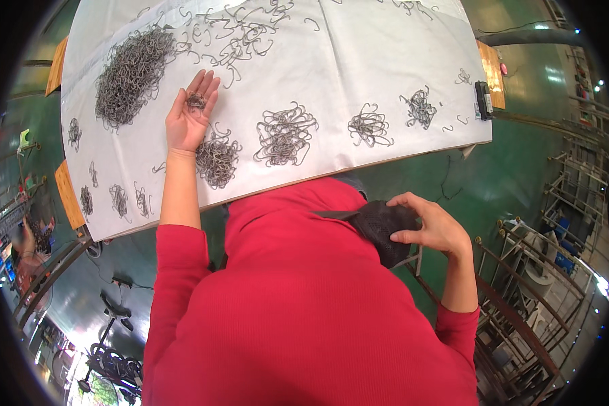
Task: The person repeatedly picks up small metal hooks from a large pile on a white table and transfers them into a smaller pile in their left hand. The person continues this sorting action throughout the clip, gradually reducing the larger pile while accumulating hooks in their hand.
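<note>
My left hand (191, 111) lies palm up on the grey sheet (358, 61) with a small cluster of metal wire hooks (196, 101) resting in its open palm. Just below the wrist sits a pile of hooks (217, 159). A big heap of hooks (130, 73) lies to the hand's left. My right hand (432, 223) is off the table, by my chest, with its fingers gripping a black mesh pouch (384, 227) on a strap over my red top.
Further hook piles (285, 132), (370, 127), (420, 107) line the sheet to the right; loose hooks (240, 30) are scattered at the top. A black device (483, 99) lies at the right edge. Metal racks (541, 284) stand on the green floor.
</note>
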Demonstrator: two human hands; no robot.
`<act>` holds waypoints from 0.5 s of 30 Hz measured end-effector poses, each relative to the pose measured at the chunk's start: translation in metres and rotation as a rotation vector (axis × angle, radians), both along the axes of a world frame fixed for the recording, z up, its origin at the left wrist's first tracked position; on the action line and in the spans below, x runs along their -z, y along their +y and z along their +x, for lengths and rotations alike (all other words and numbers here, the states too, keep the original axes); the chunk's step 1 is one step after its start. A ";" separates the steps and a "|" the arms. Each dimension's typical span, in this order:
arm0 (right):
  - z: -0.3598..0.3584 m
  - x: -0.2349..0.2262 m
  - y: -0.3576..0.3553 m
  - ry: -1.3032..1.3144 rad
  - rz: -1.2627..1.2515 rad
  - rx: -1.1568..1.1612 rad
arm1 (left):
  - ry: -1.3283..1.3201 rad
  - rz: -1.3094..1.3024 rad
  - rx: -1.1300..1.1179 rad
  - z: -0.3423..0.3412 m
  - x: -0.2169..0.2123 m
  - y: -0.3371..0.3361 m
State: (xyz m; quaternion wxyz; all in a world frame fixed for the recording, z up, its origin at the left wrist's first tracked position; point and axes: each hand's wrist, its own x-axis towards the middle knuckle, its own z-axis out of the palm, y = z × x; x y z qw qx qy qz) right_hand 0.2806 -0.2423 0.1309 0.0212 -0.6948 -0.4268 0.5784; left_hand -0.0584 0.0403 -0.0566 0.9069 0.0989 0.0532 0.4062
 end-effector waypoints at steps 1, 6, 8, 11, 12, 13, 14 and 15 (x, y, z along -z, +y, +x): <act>0.004 0.003 0.002 0.034 0.026 -0.006 | 0.005 0.001 -0.006 0.000 0.000 0.000; 0.033 0.038 0.019 0.298 -0.033 0.017 | -0.011 -0.016 -0.019 0.001 0.002 0.000; 0.042 0.055 0.024 0.384 -0.047 0.082 | -0.009 -0.021 -0.028 0.001 0.001 -0.002; 0.046 0.074 0.034 0.203 0.049 0.098 | -0.007 -0.022 -0.047 -0.001 0.001 -0.002; 0.039 0.082 0.041 0.060 0.250 0.061 | -0.018 -0.014 -0.043 0.000 0.002 -0.001; 0.027 0.091 0.049 -0.083 0.446 0.023 | -0.027 -0.010 -0.042 0.000 0.003 0.000; 0.018 0.098 0.056 -0.229 0.640 -0.014 | -0.015 -0.013 -0.047 0.001 0.002 0.000; 0.013 0.103 0.063 -0.308 0.740 -0.120 | -0.003 -0.016 -0.053 0.001 0.002 0.000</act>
